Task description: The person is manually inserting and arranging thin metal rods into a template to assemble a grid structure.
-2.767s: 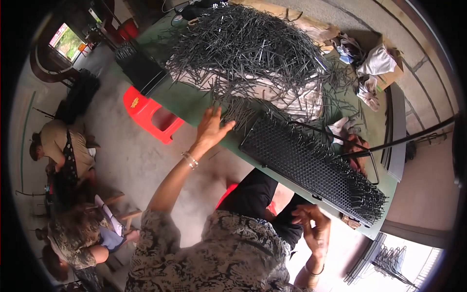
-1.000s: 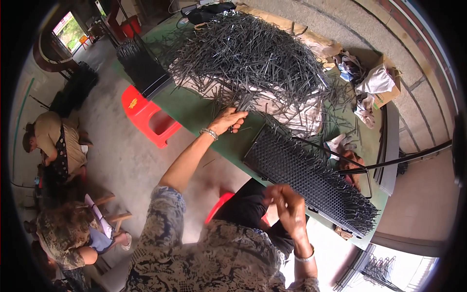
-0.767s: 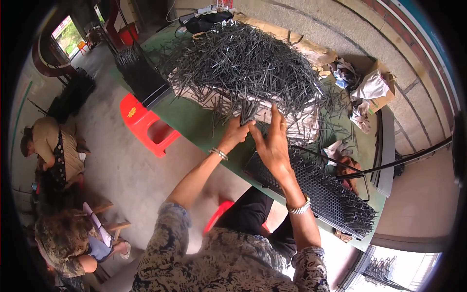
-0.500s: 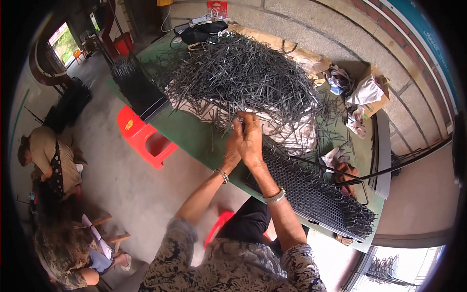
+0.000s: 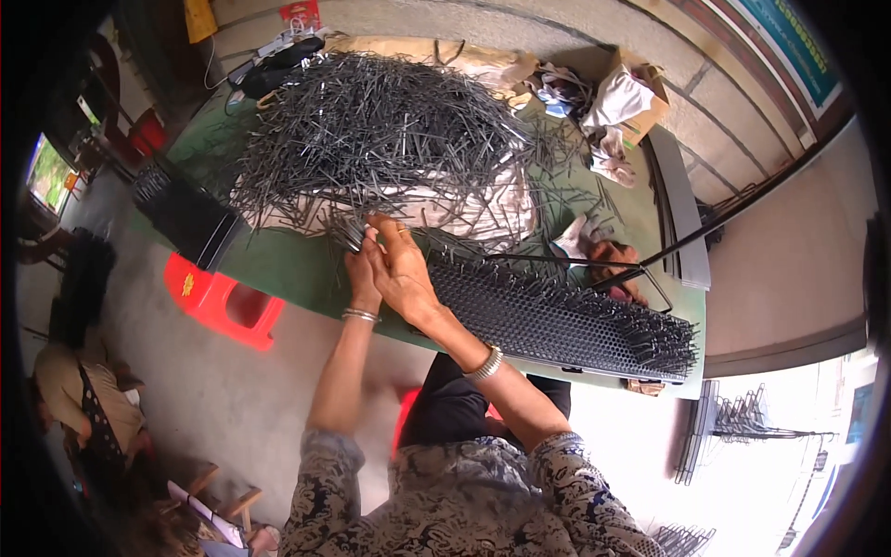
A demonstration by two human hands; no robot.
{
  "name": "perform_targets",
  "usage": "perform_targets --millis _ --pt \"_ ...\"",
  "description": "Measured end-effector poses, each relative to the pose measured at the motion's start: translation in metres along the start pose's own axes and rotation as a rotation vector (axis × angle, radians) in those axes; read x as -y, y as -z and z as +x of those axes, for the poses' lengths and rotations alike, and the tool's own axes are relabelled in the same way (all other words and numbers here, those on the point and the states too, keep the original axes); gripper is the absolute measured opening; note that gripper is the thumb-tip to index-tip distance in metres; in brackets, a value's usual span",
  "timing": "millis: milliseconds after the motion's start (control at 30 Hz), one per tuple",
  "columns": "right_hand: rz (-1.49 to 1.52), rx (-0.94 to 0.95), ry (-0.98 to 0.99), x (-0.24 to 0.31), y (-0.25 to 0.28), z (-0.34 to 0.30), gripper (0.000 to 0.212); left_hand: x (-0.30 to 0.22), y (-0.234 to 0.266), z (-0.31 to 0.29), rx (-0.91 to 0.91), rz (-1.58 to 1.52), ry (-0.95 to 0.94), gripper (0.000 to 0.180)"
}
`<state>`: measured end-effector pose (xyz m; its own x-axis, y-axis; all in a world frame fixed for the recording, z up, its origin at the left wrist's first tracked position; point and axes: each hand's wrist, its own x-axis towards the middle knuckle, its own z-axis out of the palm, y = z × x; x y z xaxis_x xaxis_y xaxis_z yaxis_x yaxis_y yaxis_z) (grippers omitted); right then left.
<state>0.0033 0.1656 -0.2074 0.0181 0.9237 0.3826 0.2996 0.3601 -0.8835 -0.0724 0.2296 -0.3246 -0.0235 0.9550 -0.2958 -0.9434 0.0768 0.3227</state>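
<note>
My left hand and my right hand meet at the front edge of a heap of thin black strips. A small bunch of black strips sticks out at the fingertips, with both hands closed about it. My right hand partly covers the left, so the left fingers are mostly hidden. Below and right of my right hand lies a long black perforated panel, with black strips standing up along its far side and right end. The heap rests on a pale striped cloth.
The green table carries a cardboard box with cloths, a glove, and a black rack of strips. A thin black bar crosses at right. A red stool stands left; another person sits beyond.
The view has swung, so the table and heap sit further left in the picture. My hands remain together at the heap's front edge, and the small bunch of strips now shows at the fingertips.
</note>
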Motion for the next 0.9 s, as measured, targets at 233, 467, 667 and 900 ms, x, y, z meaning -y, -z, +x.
perform_targets --millis 233,467,667,900 --pt "0.216 -0.153 -0.250 0.011 0.115 -0.064 0.034 0.000 -0.074 -0.082 0.267 0.265 0.388 0.023" --pt "0.192 -0.243 -0.503 0.019 0.202 -0.146 0.036 0.085 -0.075 -0.202 0.317 0.413 0.830 0.015" --pt "0.367 -0.457 -0.644 0.024 0.236 -0.204 0.015 0.132 -0.062 -0.249 0.362 0.542 0.976 0.015" --pt "0.356 -0.484 -0.699 0.019 0.262 -0.249 0.015 0.152 -0.066 -0.282 0.356 0.787 0.999 0.020"
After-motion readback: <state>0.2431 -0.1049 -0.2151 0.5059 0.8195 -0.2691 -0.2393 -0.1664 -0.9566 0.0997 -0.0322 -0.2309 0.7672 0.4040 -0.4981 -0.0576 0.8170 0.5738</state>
